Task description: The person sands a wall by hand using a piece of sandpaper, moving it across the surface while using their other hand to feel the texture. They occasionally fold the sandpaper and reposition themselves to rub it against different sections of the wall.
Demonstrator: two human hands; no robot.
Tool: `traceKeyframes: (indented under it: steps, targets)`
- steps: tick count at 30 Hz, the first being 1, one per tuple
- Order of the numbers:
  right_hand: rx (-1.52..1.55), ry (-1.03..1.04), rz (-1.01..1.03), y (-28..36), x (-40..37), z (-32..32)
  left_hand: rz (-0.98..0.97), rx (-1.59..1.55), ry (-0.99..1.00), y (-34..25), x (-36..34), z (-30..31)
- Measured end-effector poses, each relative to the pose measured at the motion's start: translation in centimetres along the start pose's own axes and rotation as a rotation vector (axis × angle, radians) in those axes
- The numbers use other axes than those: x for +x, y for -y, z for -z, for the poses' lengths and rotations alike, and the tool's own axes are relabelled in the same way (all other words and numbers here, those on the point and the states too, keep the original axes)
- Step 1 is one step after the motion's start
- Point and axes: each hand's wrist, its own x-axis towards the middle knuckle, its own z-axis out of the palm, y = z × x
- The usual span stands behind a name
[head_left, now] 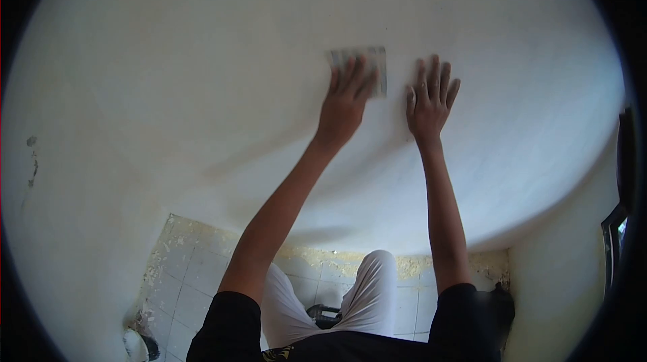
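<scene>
My left hand [347, 102] presses a thin, rectangular grey sheet of sandpaper [378, 58] flat against the white wall [256, 45]. Its fingers lie spread over the sheet and are smeared by motion. To the right, my right hand [429, 102] rests on the same wall, palm down with fingers apart and nothing in it. Whitish dust shows on its fingers.
Below is a tiled floor [195, 284] with flaking debris along the wall's foot. A dark object with a handle [325, 316] lies between my legs. A dark-framed window [614, 234] is at right. A white and black object [138, 345] sits lower left.
</scene>
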Motion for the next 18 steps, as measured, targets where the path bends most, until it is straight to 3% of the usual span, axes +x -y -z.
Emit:
traceKeyframes:
  steps: [2, 5, 8, 12, 16, 18]
  targets:
    - [-0.043, -0.005, -0.005, -0.2, -0.8, -0.4, -0.048, -0.055, 0.057, -0.4, -2.9, -2.7]
    - [-0.042, 0.004, -0.021, 0.0, -1.4, 0.0, 0.027, -0.132, 0.156, -1.9, -4.1, -2.2]
    - [-0.07, 0.006, -0.023, -0.1, -1.2, -0.3, 0.11, -0.1, 0.105, -1.3, 1.4, -0.5]
    - [-0.077, 0.019, -0.029, -0.1, -1.5, -0.3, 0.076, 0.004, -0.192, 1.1, 10.6, 2.4]
    - [-0.095, 0.031, -0.074, 0.2, -2.5, -0.2, 0.04, 0.056, -0.224, 1.3, 10.7, 1.5]
    - [-0.081, 0.041, -0.092, 0.2, -3.7, -0.4, 0.101, 0.077, -0.127, 0.1, 8.0, 0.8]
